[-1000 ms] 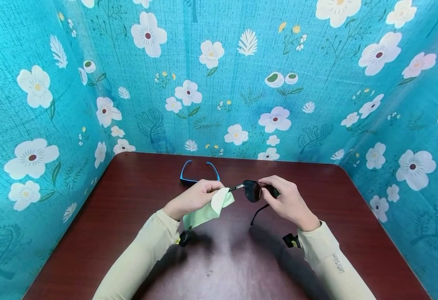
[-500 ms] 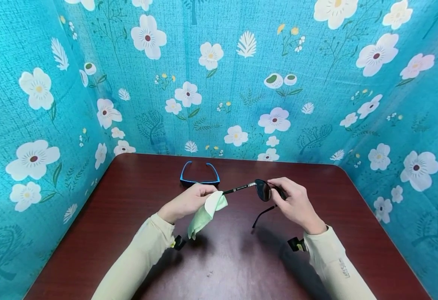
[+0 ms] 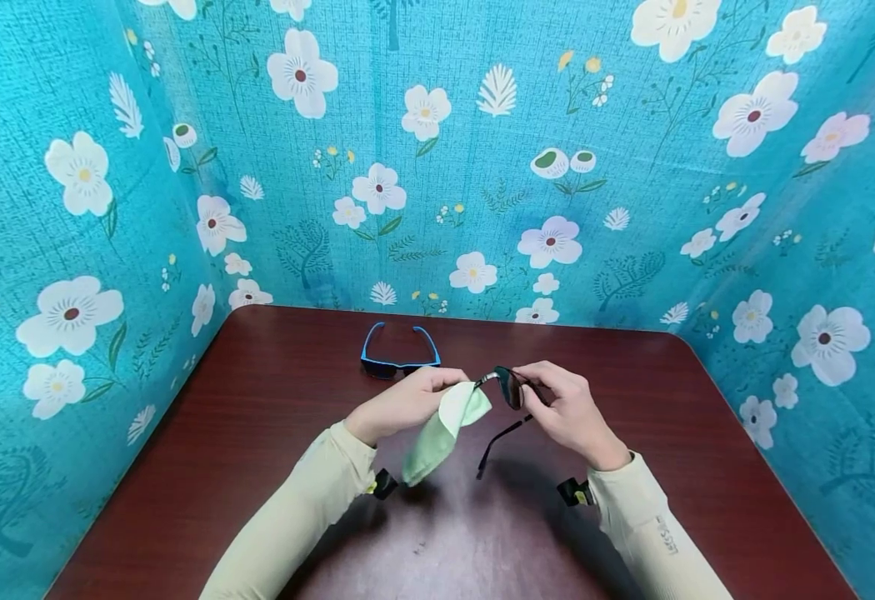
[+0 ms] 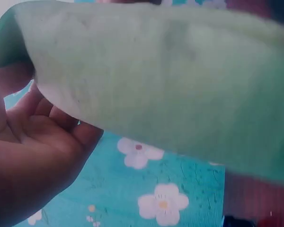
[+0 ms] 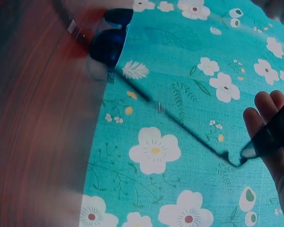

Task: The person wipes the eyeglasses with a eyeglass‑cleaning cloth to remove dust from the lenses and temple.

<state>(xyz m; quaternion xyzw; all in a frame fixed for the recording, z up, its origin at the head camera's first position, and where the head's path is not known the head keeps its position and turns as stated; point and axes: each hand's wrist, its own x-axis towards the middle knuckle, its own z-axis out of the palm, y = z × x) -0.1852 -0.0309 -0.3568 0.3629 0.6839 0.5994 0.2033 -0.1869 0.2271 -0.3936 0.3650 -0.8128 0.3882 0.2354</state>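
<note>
My left hand (image 3: pixel 406 406) pinches a pale green cleaning cloth (image 3: pixel 432 442) over one temple of a pair of dark sunglasses (image 3: pixel 511 388), close to the hinge. The loose end of the cloth hangs down and fills much of the left wrist view, partly covering the fingers. With thumb and fingers, my right hand (image 3: pixel 571 417) grips the sunglasses at the front of the frame, over the far lens. The other temple slants downward above the table, and shows as a long thin bar in the right wrist view.
Blue-framed sunglasses (image 3: pixel 383 369) lie on the dark red-brown table (image 3: pixel 295 350) beyond my left hand, temples pointing toward the back. A turquoise flowered curtain (image 3: pixel 437 192) surrounds the table's back and sides.
My left hand first slid the cloth leftward along the temple, away from the hinge, then came back right toward it. The sunglasses shifted right, then left again, turning slightly in my right hand.
</note>
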